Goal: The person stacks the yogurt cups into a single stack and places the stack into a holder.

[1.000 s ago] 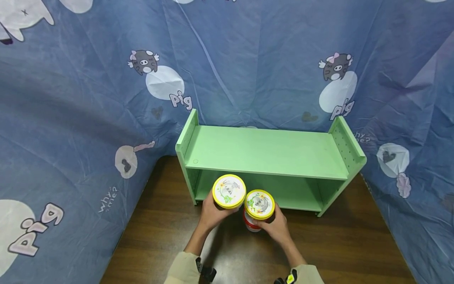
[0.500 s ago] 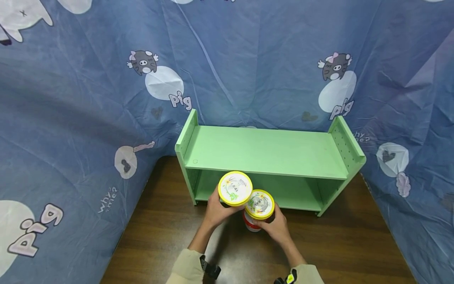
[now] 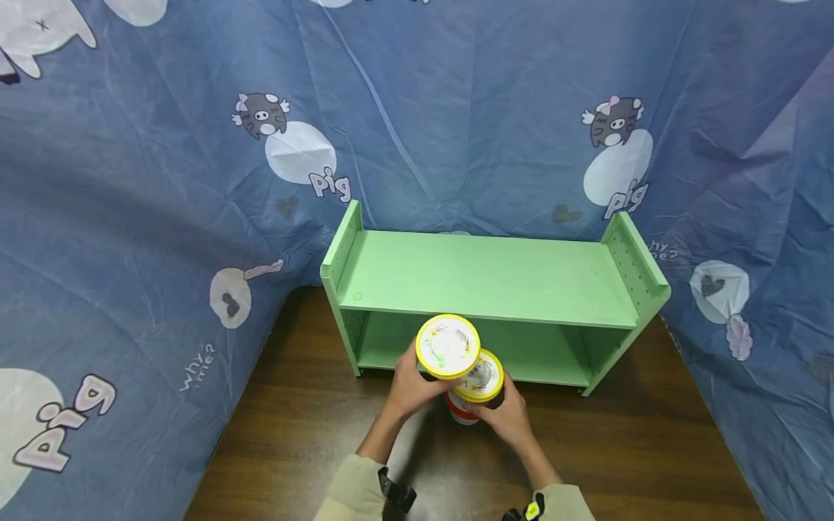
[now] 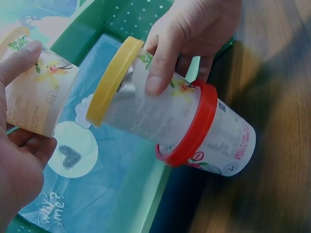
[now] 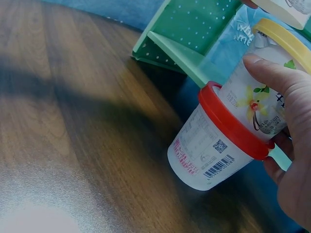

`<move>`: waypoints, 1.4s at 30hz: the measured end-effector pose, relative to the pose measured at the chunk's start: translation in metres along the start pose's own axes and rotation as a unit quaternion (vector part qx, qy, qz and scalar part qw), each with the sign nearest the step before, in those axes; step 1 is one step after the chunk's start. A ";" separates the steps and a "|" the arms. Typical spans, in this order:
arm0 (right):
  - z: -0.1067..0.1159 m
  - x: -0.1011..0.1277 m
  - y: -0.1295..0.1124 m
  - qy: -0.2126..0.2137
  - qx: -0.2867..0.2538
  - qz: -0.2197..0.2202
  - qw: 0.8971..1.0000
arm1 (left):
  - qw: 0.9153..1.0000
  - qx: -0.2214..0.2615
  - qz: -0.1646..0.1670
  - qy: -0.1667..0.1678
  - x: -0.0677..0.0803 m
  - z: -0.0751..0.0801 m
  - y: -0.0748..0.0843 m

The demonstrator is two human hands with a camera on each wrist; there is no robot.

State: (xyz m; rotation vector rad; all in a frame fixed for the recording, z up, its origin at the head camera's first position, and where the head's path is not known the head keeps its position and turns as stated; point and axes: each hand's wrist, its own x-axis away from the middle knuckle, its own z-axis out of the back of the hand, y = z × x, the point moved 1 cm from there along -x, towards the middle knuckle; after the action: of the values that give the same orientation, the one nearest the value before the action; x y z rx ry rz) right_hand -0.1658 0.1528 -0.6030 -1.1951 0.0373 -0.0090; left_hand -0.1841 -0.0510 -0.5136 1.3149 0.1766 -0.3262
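My left hand [image 3: 412, 387] grips a paper tub [image 3: 448, 346] with a yellow lid. In the left wrist view, thumb and fingers wrap its printed side. My right hand [image 3: 511, 416] holds a second yellow-lidded tub [image 5: 255, 97], thumb on the near side and fingers behind. That second tub stands on the red-rimmed lid of a third tub [image 5: 204, 150], which sits upright on the table. From the head view, the left-hand tub overlaps part of the second tub's lid [image 3: 485, 380]. Its base shows at the top edge of the right wrist view, above that lid.
A pale green two-tier shelf [image 3: 495, 278] stands just behind the tubs, its front edge close to them. A blue cloth [image 3: 456, 130] with pig prints hangs behind and at both sides. The brown wooden table [image 3: 619, 449] lies underneath.
My left hand has moved right with its yellow-lidded tub, from beside the second tub to partly over it in the head view. The right hand has stayed in place on its tub.
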 end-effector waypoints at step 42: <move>-0.001 0.001 0.001 0.010 0.005 0.009 1.000 | 0.997 -0.013 0.039 -0.065 -0.007 -0.033 -0.004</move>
State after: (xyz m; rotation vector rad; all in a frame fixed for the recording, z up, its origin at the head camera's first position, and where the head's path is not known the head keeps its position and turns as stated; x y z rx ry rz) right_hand -0.1645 0.1519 -0.6045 -1.1847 0.0658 -0.0064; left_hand -0.1902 -0.0192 -0.5229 1.2677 0.0198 -0.3397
